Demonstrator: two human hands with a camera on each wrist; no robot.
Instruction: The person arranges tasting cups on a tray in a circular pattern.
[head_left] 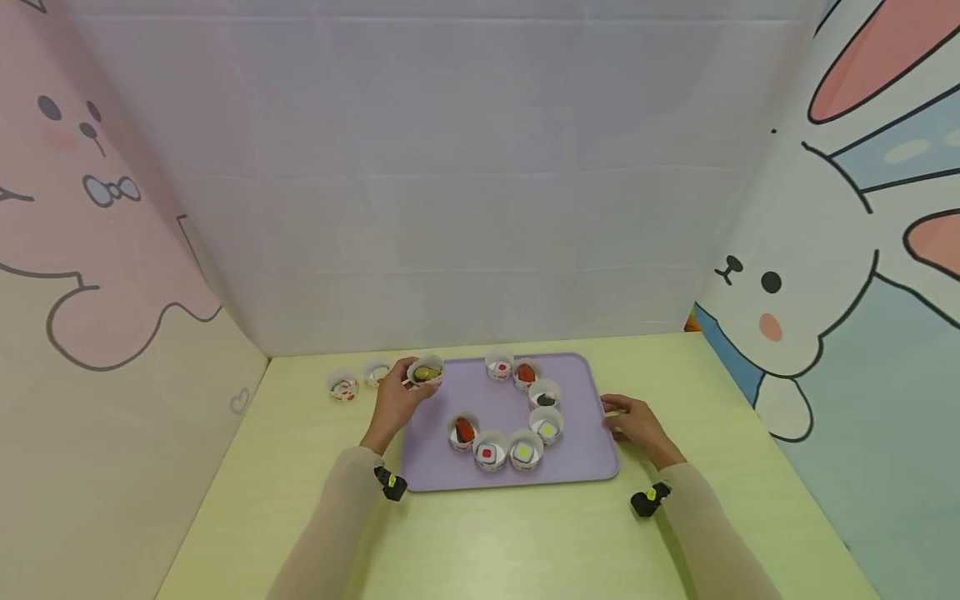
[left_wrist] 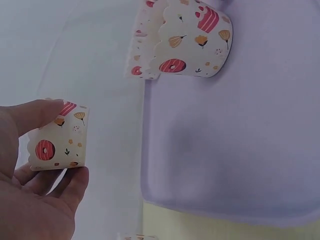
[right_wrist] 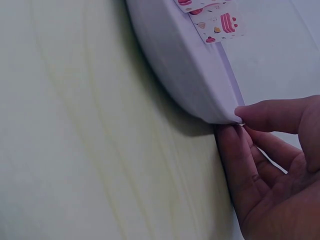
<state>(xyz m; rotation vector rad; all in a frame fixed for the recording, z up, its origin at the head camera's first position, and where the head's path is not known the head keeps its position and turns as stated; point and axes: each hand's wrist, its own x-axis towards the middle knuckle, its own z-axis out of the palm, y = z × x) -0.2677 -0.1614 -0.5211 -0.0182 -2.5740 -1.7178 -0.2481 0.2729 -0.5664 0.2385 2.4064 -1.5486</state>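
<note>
My left hand [head_left: 397, 408] grips a paper baking cup [head_left: 425, 372] over the upper left corner of the purple tray [head_left: 495, 404]. A yellow-green item lies inside this cup. In the left wrist view, thumb and fingers hold the cup [left_wrist: 59, 137] from opposite sides, and its wall shows printed donuts and cake slices. My right hand [head_left: 637, 425] is at the tray's right edge; in the right wrist view its thumb and fingers pinch the rim [right_wrist: 220, 107]. More paper cups stand on the tray, among them one with a red item [head_left: 464, 431] and one with a yellow-green square [head_left: 526, 452].
Two paper cups stand on the pale yellow table [head_left: 480, 542] left of the tray: an outer cup [head_left: 342, 386] and one close to my left hand [head_left: 377, 372]. A white backdrop [head_left: 480, 183] rises behind, with cartoon-printed panels at both sides.
</note>
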